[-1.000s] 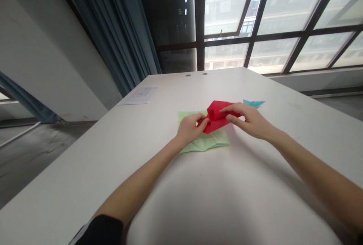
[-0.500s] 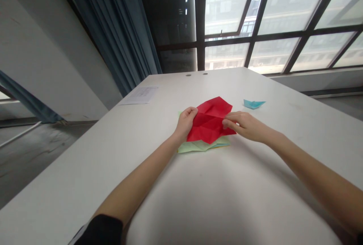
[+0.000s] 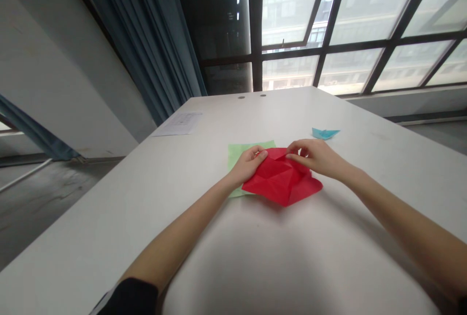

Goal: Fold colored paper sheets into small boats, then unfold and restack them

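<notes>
A creased sheet of red paper [image 3: 280,179] is held between both hands, its folds standing up in the middle and its lower edge tilted toward me. My left hand [image 3: 250,163] pinches its upper left side, thumb on top. At the upper right edge, my right hand [image 3: 314,156] grips the paper between thumb and fingers. Beneath and behind it, light green paper [image 3: 237,154] lies flat on the table, partly hidden by the red sheet and my left hand.
Beyond my right hand, a small folded blue paper boat [image 3: 325,133] sits on the white table [image 3: 197,252]. A printed sheet [image 3: 178,124] lies near the table's left edge. Windows and a blue curtain [image 3: 146,33] stand behind.
The red paper has come toward me and turned, its folds now rising in the middle. Its far part has tipped down, uncovering more of the green paper behind. Both hands shifted slightly along its edges.
</notes>
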Tool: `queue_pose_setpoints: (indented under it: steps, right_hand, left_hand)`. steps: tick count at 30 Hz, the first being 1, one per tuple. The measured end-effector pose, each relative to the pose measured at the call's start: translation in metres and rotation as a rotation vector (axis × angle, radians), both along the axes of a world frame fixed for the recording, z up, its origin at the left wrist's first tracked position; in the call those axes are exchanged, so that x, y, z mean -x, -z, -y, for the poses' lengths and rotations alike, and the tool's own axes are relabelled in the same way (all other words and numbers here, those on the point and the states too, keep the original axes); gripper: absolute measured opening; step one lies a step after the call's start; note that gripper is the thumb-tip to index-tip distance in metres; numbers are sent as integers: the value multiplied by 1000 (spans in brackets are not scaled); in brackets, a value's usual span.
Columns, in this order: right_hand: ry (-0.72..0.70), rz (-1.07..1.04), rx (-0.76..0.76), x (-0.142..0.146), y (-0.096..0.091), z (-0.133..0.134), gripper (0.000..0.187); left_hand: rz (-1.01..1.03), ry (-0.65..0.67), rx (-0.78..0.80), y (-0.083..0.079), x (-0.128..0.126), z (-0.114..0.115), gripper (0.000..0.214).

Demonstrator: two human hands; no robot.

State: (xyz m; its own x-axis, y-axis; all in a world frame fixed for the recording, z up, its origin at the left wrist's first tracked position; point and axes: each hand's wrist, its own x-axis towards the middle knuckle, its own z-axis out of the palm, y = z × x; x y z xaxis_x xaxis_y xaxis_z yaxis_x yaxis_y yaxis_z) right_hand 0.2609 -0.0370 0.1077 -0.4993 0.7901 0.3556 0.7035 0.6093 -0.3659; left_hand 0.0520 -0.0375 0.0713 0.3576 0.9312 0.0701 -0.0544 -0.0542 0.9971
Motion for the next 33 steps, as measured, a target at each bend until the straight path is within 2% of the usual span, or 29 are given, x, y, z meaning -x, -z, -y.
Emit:
queue_pose_setpoints:
  steps: [4,7,11,15,18,21,24,27,33]
  right_hand:
    - [50,-83,-76,-1,-3,-1,16]
    - [87,-135,-113,-2,-4,-3,16]
    - [73,-131,-99,0,-1,-3,17]
    - [40,-95,-12,8,2,1,18]
    - [-8,-159,-26,13,4,4,21]
    - [-13,-216,-143,11,7,4,45]
    - [103,-146,-208,5,13,2,64]
    - [182,-94,-56,-2,20,-1,66]
    - [66,-297,491,-5,32,-3,58]
  left_hand:
    - [-178,129,-48,-2,5,4,42]
    - [-359,225,-155,-6,7,7,49]
    - [-565,293,-364,-6,5,11,34]
    - [-607,171,-405,0,-1,9,26]
    - [-562,41,-347,7,-5,3,34]
    - [-393,-119,-205,9,-4,-3,38]
    - [-153,-259,-46,6,1,-7,34]
    - [6,-360,27,1,8,-9,33]
    - [52,-442,-19,-5,22,-15,32]
